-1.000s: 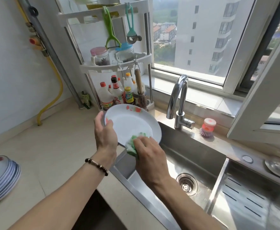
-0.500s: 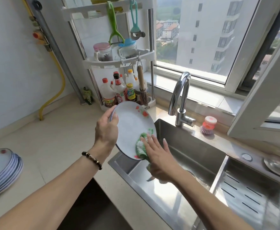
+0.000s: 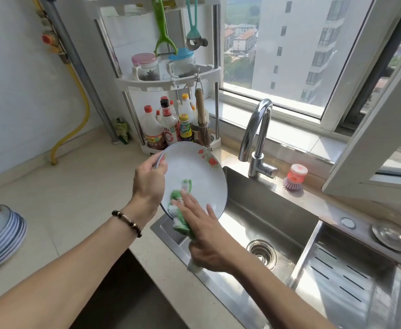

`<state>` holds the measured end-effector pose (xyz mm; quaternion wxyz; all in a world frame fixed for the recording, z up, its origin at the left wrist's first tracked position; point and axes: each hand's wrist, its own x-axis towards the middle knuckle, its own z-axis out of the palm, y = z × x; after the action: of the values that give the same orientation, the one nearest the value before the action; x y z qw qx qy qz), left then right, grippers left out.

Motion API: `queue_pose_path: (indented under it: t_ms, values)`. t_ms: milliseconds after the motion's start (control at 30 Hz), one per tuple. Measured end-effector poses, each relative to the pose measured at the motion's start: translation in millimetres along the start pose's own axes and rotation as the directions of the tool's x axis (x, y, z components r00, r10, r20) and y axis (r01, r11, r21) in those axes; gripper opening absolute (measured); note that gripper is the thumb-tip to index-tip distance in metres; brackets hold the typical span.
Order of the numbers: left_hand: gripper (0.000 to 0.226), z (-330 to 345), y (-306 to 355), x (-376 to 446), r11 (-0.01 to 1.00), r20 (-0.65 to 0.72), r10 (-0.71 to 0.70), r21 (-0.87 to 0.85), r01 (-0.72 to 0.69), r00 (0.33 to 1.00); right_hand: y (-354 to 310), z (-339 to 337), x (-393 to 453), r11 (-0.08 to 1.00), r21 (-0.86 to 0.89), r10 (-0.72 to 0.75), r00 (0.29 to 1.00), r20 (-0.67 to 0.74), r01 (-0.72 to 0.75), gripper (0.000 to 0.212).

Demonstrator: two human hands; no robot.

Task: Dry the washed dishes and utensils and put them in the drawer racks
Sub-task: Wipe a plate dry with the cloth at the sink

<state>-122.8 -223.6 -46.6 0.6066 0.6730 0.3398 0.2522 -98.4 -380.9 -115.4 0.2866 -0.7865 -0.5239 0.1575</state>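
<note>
The right hand [image 3: 204, 236] is pressing a green and white cloth [image 3: 179, 210] flat against the plate [image 3: 194, 176]. Its fingers are lying straight and spread out, not curled. The left hand [image 3: 150, 181] is gripping the plate by its left rim, with the thumb on the front and the fingers curled behind. A bead bracelet [image 3: 127, 219] is sitting on that wrist. The plate is white with red flowers, and it is tilting up on its edge over the near left corner of the sink [image 3: 266, 224]. A stack of plates [image 3: 0, 236] is resting on the counter, well to the left of the sink. Behind the sink, a shiny tap [image 3: 256, 138] is curving up, and a small red and purple brush [image 3: 294, 178] is standing just to the right of the tap. Bottles [image 3: 168, 129] are standing in a white rack past the far left corner of the sink.
</note>
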Motion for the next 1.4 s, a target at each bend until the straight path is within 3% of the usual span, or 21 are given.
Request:
queue_pose_path:
  t_ms: [67, 133, 267, 367, 433, 567, 667, 733, 800, 867, 933, 1000, 1067, 1133, 1167, 1233, 1300, 1400]
  values:
    - [0.031, -2.5, -0.3, 2.9, 1.0, 0.026, -0.01, -0.003, 0.01, 1.0, 30.8, -6.7, -2.0, 0.981, -0.171, 0.088, 0.996, -0.019, -0.09, 0.097]
    - [0.032, -1.4, -3.0, 5.9, 0.999, -0.008, -0.031, -0.01, 0.031, 0.999, 37.4, -11.8, -0.7, 0.967, -0.18, 0.176, 0.983, -0.05, -0.182, 0.094]
    - [0.031, 2.8, -2.6, 9.6, 0.997, 0.008, -0.073, 0.004, 0.073, 0.997, 5.4, -3.9, 0.8, 1.0, 0.017, -0.019, 1.0, -0.015, 0.019, 0.086]
    - [0.03, -3.3, 8.2, 12.1, 0.99, 0.124, -0.132, 0.063, 0.125, 0.983, 35.9, -2.1, -2.5, 0.977, -0.195, -0.117, 0.982, -0.147, 0.087, 0.074]
    - [0.027, -8.4, 10.5, 16.7, 0.976, 0.123, -0.213, 0.072, 0.206, 0.969, 51.5, -2.2, -1.6, 0.952, -0.297, -0.154, 0.959, -0.236, 0.079, 0.067]
    - [0.032, -13.9, 7.4, 18.4, 0.947, 0.137, -0.315, -0.018, 0.321, 0.939, 43.9, 3.1, -0.8, 0.976, -0.199, -0.163, 0.911, -0.378, 0.092, 0.042]
    - [0.033, -8.6, -5.1, -5.2, 0.952, 0.193, -0.265, -0.104, 0.288, 0.945, 36.5, 7.3, 3.7, 0.995, -0.101, -0.06, 0.843, -0.535, 0.007, 0.026]
    - [0.034, 5.7, -17.4, -24.8, 0.958, 0.184, -0.231, -0.13, 0.256, 0.955, 25.8, 8.9, 12.1, 0.992, -0.123, -0.04, 0.812, -0.583, -0.039, 0.025]
    - [0.036, 20.2, -25.5, -24.4, 0.979, 0.007, -0.178, -0.101, 0.177, 0.984, 14.3, 6.3, 17.6, 0.984, -0.175, -0.092, 0.833, -0.545, -0.006, 0.024]
    - [0.034, 19.2, -24.7, -15.1, 0.996, -0.102, -0.088, 0.021, 0.09, 0.991, 8.2, -3.5, 16.1, 0.985, -0.156, -0.132, 0.91, -0.393, 0.075, 0.019]
    - [0.038, 11.0, -27.2, -6.3, 0.99, -0.068, -0.018, 0.135, 0.027, 0.997, 8.4, -17.0, 8.3, 0.993, 0.081, -0.076, 0.982, -0.171, 0.091, 0.024]
    - [0.039, 3.1, -29.6, -2.6, 0.98, -0.01, 0.006, 0.201, -0.003, 1.0, 7.6, -27.3, 0.1, 0.937, 0.345, -0.005, 0.993, -0.114, 0.045, 0.014]
    - [0.037, 0.1, -25.9, 0.1, 0.975, 0.032, 0.021, 0.221, -0.028, 0.999, 10.4, -33.3, 1.7, 0.902, 0.429, 0.184, 0.939, -0.29, -0.044, 0.009]
    - [0.037, 1.8, -21.8, -1.5, 0.976, 0.079, 0.031, 0.212, -0.047, 0.996, 18.2, -36.9, 14.6, 0.926, 0.279, 0.363, 0.794, -0.488, -0.252, 0.029]
    - [0.038, 3.5, -20.8, -4.2, 0.979, 0.104, 0.033, 0.197, -0.053, 0.994, 22.8, -38.3, 21.8, 0.908, 0.208, 0.418, 0.754, -0.508, -0.363, 0.048]
    - [0.038, 8.4, -21.9, -7.9, 0.978, 0.151, 0.055, 0.193, -0.083, 0.987, 24.3, -42.3, 32.6, 0.86, 0.249, 0.51, 0.757, -0.41, -0.445, 0.079]
    - [0.037, 14.3, -22.0, -9.2, 0.971, 0.163, 0.08, 0.212, -0.114, 0.983, 18.0, -37.7, 34.9, 0.856, 0.393, 0.465, 0.833, -0.3, -0.336, 0.083]
    - [0.046, 15.1, -18.3, -1.7, 0.981, 0.042, 0.058, 0.182, -0.065, 0.997, -1.7, -15.2, 15.2, 0.931, 0.351, 0.175, 0.965, -0.196, -0.098, 0.06]
